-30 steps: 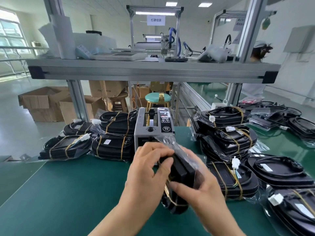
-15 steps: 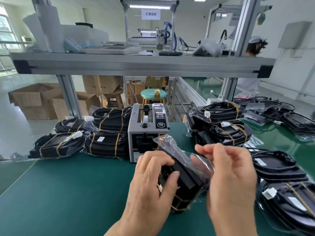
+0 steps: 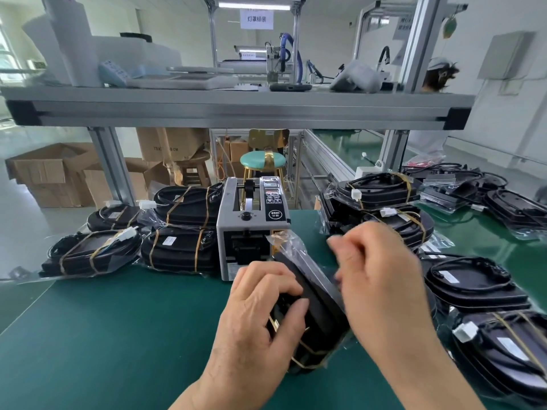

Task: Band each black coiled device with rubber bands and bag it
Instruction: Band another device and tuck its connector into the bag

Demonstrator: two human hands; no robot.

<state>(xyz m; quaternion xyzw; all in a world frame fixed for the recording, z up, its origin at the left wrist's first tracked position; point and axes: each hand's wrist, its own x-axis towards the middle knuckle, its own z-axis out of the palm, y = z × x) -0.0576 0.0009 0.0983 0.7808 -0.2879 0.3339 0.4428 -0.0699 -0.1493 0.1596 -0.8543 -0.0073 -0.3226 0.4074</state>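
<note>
Hands on the bagged black coiled device (image 3: 319,306), over the green mat (image 3: 118,335).
Our left hand (image 3: 260,309) grips it tilted on edge, fingers curled over its top; rubber bands (image 3: 307,350) cross its lower end inside the clear bag (image 3: 284,244). Our right hand (image 3: 376,276) is blurred beside the bag, fingers bent; we cannot tell whether it pinches plastic. The tape dispenser (image 3: 251,220) stands just behind.

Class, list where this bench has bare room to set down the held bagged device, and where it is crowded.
Free: green mat before the left stacks, left of the left hand holding the bagged device. Crowded: right piles beside the right hand.
</note>
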